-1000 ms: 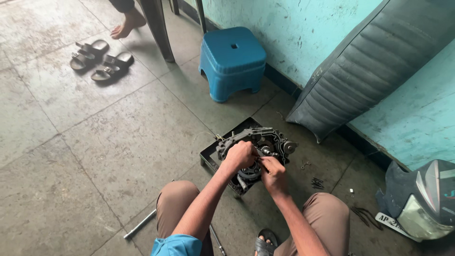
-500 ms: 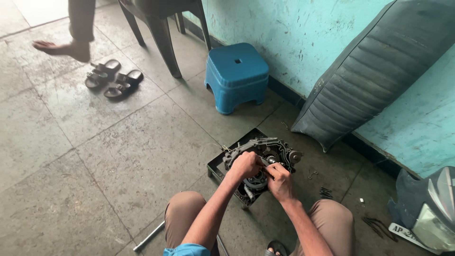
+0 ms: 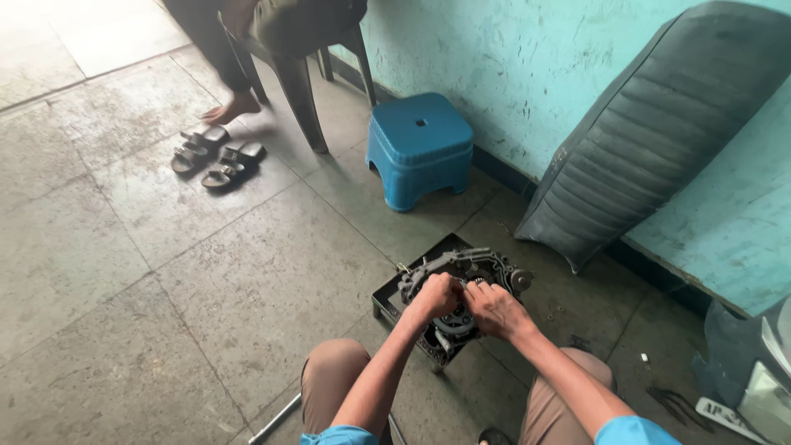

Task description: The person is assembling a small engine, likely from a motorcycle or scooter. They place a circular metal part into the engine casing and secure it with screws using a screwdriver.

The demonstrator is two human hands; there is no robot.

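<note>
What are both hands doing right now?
Left hand: closed on the grey metal engine part.
Right hand: fingers curled on it; grip unclear.

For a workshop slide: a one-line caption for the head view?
Both hands, left hand and right hand, grip a metal engine part in a black tray beside a blue stool.

The person is wearing a bright blue top with short sleeves (image 3: 630,430); the cloth is ending above the elbows on both sides, leaving the forearms bare. Brown trousers (image 3: 329,383) are covering both knees, plain and without visible pattern. The left hand (image 3: 435,297) and right hand (image 3: 498,309) are bare, wearing no gloves, rings or watch that can be made out.
</note>
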